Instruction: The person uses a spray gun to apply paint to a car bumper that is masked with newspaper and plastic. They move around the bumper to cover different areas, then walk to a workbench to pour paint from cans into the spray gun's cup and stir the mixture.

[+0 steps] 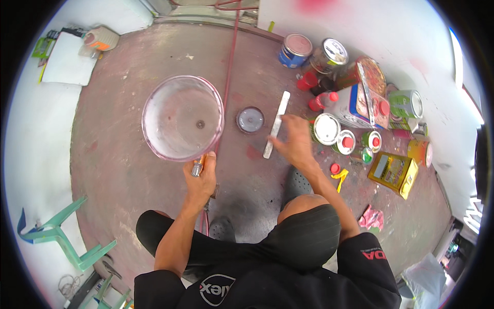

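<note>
My left hand (203,179) is closed round the lower part of a spray gun (197,167), whose metal and orange knobs show beside the thumb. Above the hand, the gun's wide round cup (170,136) has no lid on it; its whitish, paint-smeared inside and a small dark hole at the bottom face up. Most of the gun body is hidden beneath the cup. A round grey lid (250,120) lies on the floor right of the cup. Over a long white stick (282,105) reaches my right hand (297,139), thumb and fingers apart, holding nothing.
Several paint cans (327,129), a rectangular tin (350,107) and a yellow can (393,172) crowd the right wall. A red hose (232,56) crosses the stained floor. A green plastic chair (67,237) is at left. A pink rag (371,217) lies at lower right.
</note>
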A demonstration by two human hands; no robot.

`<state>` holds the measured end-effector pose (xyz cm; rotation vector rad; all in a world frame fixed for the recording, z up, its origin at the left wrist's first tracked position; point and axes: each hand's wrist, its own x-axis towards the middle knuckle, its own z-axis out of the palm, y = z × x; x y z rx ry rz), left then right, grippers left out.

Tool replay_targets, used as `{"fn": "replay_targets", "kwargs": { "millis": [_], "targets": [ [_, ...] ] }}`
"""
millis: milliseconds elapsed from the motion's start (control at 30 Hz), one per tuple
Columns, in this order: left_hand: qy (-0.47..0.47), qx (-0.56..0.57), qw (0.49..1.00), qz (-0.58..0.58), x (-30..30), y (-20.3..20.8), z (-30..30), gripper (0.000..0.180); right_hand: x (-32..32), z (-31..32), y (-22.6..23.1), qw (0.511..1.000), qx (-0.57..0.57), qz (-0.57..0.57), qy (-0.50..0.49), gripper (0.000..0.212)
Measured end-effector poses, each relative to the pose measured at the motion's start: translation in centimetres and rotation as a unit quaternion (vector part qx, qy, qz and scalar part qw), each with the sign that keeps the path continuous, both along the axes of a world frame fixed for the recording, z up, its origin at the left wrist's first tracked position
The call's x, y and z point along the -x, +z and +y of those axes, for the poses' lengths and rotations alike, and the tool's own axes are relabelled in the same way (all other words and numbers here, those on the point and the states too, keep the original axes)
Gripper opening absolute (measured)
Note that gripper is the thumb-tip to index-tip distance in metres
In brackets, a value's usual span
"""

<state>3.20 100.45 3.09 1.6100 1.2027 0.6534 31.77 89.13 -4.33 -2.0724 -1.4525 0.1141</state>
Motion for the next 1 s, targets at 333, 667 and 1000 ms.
{"fn": "replay_targets", "kwargs": {
  "millis": [333, 667, 1000],
  "targets": [
    [0.008, -0.109, 0.994, 0.014, 3.2, 1.5, 0.2, 0.035, 1.0, 12.8, -7.8, 0.934, 0.271, -0.042, 0.229, 0.097],
    [0.065, -0.125, 0.990, 0.013, 7.0, 11.8, -1.8, 0.064, -1.7, 16.0, 16.3, 0.825, 0.091, 0.551, 0.087, 0.081],
    [0.088, -0.071, 0.993, -0.032, 13.2, 33.1, -5.7, 0.057, 12.5, 11.9, 49.0, 0.818, -0.081, 0.526, 0.218, 0.089]
  ]
}}
